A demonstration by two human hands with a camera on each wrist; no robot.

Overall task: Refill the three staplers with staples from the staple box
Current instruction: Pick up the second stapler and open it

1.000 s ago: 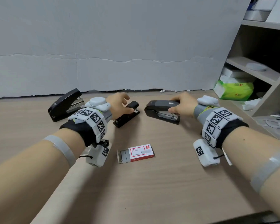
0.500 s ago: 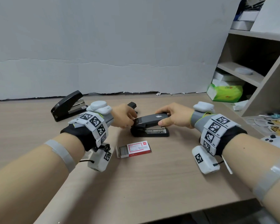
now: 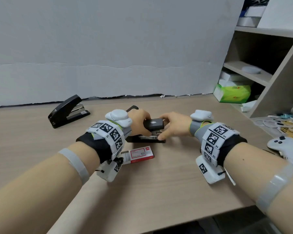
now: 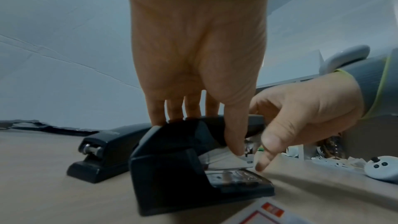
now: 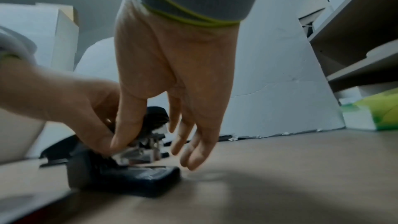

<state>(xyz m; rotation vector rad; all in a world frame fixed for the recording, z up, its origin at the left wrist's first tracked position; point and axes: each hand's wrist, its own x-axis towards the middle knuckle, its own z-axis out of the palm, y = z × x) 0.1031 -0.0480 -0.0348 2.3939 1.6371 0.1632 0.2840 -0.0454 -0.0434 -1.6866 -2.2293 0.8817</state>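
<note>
A black stapler (image 3: 146, 139) stands mid-table just behind the red and white staple box (image 3: 139, 154), whose tray is slid partly out. My left hand (image 3: 147, 126) grips the stapler's top cover (image 3: 153, 124), fingers over it and thumb on the near side, and holds it tilted up off the base (image 4: 172, 168). My right hand (image 3: 161, 129) pinches the front end, with the thumb (image 5: 127, 125) on the metal magazine (image 5: 140, 152). A second stapler (image 3: 69, 111) lies half open at the back left. A third (image 3: 133, 108) shows just behind my left hand.
A white game controller (image 3: 284, 146) lies by the table's right edge, beside scattered small items (image 3: 275, 122). A shelf unit (image 3: 260, 68) with a green tissue pack (image 3: 233, 93) stands at the right. A white wall panel (image 3: 108, 65) runs along the back edge.
My right hand brought the stapler from the back to the table's middle. My left hand left the small stapler and took hold of this one's cover, which now tilts up.
</note>
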